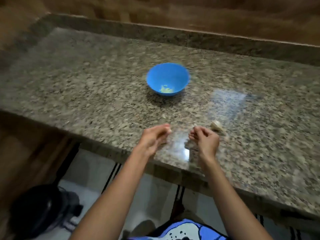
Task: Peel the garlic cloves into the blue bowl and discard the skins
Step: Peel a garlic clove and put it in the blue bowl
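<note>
- Though blur softens everything, a dark round object [39, 210] shows at the far left, low on the pale floor beside the counter; what it is cannot be told.
- The counter [86, 87] is speckled granite and runs across the view, with a raised ledge at the back against a brown wall.
- The left hand [153, 138] hangs over the counter's front edge, its fingers curled in and their tips closed on a pale bit [168, 130]. Whether that is a clove or skin cannot be told.
- A small flake [163, 116] lies on the counter, between the hands and the bowl.
- The bowl [167, 78], blue and upright, stands on the counter beyond both hands and well apart from them. Pale peeled cloves [166, 90] lie in its bottom.
- Blue and white clothing [181, 229] shows at the bottom edge, between the forearms.
- The right hand [205, 139] is near the left one but not touching it, its fingers curled. Thumb and fingertips pinch a pale shred [195, 125], too blurred to identify.
- A garlic piece [216, 126] with its skin on lies on the counter just beside the right hand, on its right side.
- Bright glare lies on the counter around and beyond the right hand.
</note>
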`<action>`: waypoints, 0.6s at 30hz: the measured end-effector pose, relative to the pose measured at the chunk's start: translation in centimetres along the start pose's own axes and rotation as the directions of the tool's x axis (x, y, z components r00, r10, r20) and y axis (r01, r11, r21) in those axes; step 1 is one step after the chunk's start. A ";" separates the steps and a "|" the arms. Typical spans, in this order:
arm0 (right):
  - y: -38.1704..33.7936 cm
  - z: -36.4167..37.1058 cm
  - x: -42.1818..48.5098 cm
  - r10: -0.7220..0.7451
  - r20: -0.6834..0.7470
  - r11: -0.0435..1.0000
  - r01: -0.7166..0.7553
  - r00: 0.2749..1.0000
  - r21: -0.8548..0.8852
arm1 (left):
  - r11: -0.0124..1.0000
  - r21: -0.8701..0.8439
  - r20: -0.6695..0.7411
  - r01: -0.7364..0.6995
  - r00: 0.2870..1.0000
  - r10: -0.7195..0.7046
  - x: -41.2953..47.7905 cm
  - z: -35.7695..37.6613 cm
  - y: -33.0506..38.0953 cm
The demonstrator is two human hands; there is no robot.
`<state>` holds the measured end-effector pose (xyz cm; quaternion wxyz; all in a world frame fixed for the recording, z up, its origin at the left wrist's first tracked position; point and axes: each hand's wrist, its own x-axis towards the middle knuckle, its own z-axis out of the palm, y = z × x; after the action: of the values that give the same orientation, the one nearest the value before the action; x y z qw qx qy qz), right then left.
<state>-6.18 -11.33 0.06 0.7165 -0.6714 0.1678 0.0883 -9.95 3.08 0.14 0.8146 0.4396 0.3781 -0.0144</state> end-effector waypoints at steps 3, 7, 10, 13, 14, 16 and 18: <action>0.5 8.0 -2.4 0.022 0.332 0.999 -0.005 0.943 -0.053 | 0.882 -0.443 -0.239 -0.159 0.969 0.055 -2.6 -10.4 3.0; 4.0 19.7 -10.7 0.160 0.660 0.985 -0.072 0.734 -0.159 | 0.697 -0.617 -0.489 -0.366 0.872 0.026 -9.6 -23.5 2.6; 8.1 25.6 -19.1 0.353 0.772 0.933 -0.134 0.528 -0.335 | 0.541 -0.671 -0.621 -0.508 0.783 -0.035 -14.9 -32.3 0.8; 11.8 29.2 -27.1 0.510 0.768 0.857 -0.152 0.388 -0.492 | 0.446 -0.659 -0.694 -0.606 0.718 -0.050 -19.3 -39.9 -0.8; 12.9 30.4 -29.4 0.548 0.754 0.832 -0.149 0.362 -0.534 | 0.431 -0.654 -0.707 -0.622 0.705 -0.057 -20.5 -42.2 -1.0; 14.9 32.4 -33.3 0.604 0.728 0.791 -0.131 0.324 -0.598 | 0.407 -0.642 -0.727 -0.649 0.684 -0.058 -22.6 -45.9 -1.4; 16.5 34.2 -36.4 0.637 0.711 0.761 -0.100 0.298 -0.641 | 0.406 -0.623 -0.748 -0.669 0.661 -0.058 -24.2 -48.9 -1.4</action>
<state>-41.56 27.51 -0.79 0.4521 -0.6041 -0.1200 0.6452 -57.25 30.26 -1.63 0.7071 0.0018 0.4976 0.5023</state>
